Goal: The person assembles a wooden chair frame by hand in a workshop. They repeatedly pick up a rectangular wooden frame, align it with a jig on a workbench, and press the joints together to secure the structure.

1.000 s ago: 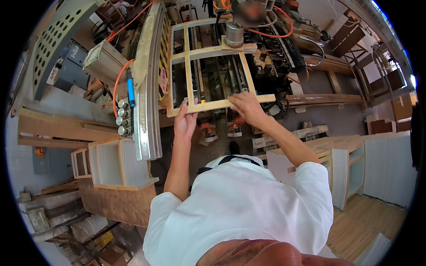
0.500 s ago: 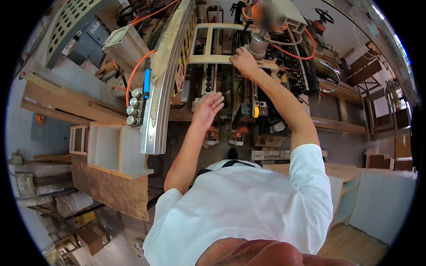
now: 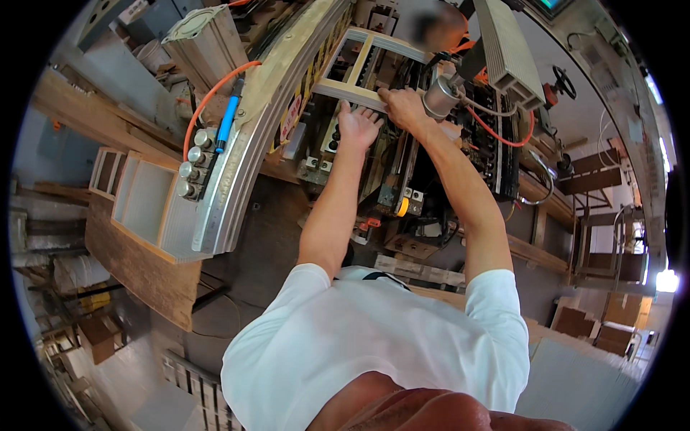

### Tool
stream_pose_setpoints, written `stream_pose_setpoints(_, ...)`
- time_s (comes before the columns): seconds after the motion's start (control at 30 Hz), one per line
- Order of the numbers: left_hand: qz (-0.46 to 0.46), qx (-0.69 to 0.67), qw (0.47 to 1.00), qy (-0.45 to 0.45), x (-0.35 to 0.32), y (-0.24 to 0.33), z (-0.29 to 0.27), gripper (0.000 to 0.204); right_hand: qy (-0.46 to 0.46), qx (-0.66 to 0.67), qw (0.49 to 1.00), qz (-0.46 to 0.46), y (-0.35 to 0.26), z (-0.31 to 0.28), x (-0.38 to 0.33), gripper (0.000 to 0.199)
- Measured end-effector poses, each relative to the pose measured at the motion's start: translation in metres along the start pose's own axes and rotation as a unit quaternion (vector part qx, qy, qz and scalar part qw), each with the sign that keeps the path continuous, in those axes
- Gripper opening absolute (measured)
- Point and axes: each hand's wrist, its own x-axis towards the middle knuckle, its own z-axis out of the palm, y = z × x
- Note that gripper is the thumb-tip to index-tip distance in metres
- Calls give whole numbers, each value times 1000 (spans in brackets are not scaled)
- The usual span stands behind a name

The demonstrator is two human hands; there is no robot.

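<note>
A pale wooden frame [image 3: 346,91] with a crossbar lies on the machine [image 3: 402,154] in front of me. My right hand [image 3: 405,109] is closed over the right end of its near rail, beside a silver cylinder [image 3: 441,96]. My left hand [image 3: 359,128] is raised palm up just below the same rail, fingers stretched out and apart. Its thumb tip meets or nearly meets the rail's underside; I cannot tell which. Nothing shows in the left palm.
A metal beam [image 3: 237,161] with a blue pen-like tube [image 3: 228,123] and an orange hose [image 3: 203,106] runs along the left. Further left, a white-sided wooden box [image 3: 167,248] stands on a brown board [image 3: 136,269]. A person [image 3: 440,30] is across the machine, blurred.
My left hand has moved forward to the frame's near rail. My right hand stays at the rail's right end. The whole view has turned and shifted slightly.
</note>
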Motion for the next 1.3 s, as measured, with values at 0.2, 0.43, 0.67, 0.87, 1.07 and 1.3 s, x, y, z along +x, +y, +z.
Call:
stream_pose_setpoints(0.2, 93, -67, 993, 40, 19, -25, 1, 63, -16, 17, 1000, -5, 2, 3, 2, 26)
stream_pose_setpoints(0.43, 86, 101, 990, 55, -13, -45, -25, 35, -52, 20, 998, -4, 1, -1, 8, 25)
stream_pose_setpoints(0.67, 68, 157, 981, 96, -21, -55, -22, 37, -61, 3, 998, -5, 1, -1, 12, 28)
stream_pose_setpoints(0.87, 66, 175, 973, 132, -13, -47, -12, 35, -14, -11, 1000, -18, 6, 11, 8, 28)
stream_pose_setpoints(1.07, 85, 240, 962, 102, -12, -44, -24, 32, -65, -51, 997, -2, -4, -4, 9, 27)
stream_pose_setpoints(1.3, 58, 236, 968, 66, 2, -42, -26, 31, -70, -20, 997, 22, -13, -13, 10, 22)
